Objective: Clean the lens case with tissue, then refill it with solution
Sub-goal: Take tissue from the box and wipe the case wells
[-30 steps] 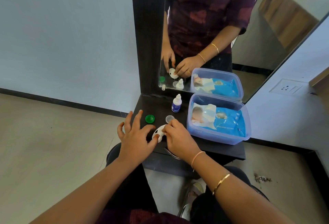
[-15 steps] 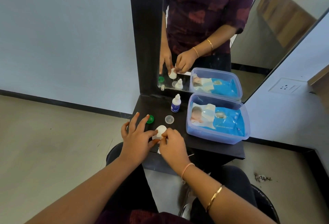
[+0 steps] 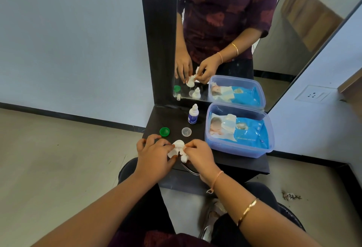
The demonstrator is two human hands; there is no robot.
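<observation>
My left hand [image 3: 153,156] grips the white lens case [image 3: 174,149] between thumb and fingers just above the dark shelf [image 3: 231,165]. My right hand [image 3: 199,157] pinches a crumpled white tissue [image 3: 184,157] and holds it against the case. A green cap [image 3: 164,131] and a clear cap [image 3: 186,131] lie on the shelf behind my hands. The small white solution bottle [image 3: 193,114] stands upright near the mirror, its top on.
A blue plastic box [image 3: 238,151] with a pack of wet wipes [image 3: 242,130] fills the shelf's right side. The mirror [image 3: 274,31] behind reflects my hands. Floor lies left of the narrow shelf, and a wall socket [image 3: 315,95] is at the right.
The case has come off the shelf into both hands. My left fingers have curled round it, and more of the tissue now shows below my right hand's fingers.
</observation>
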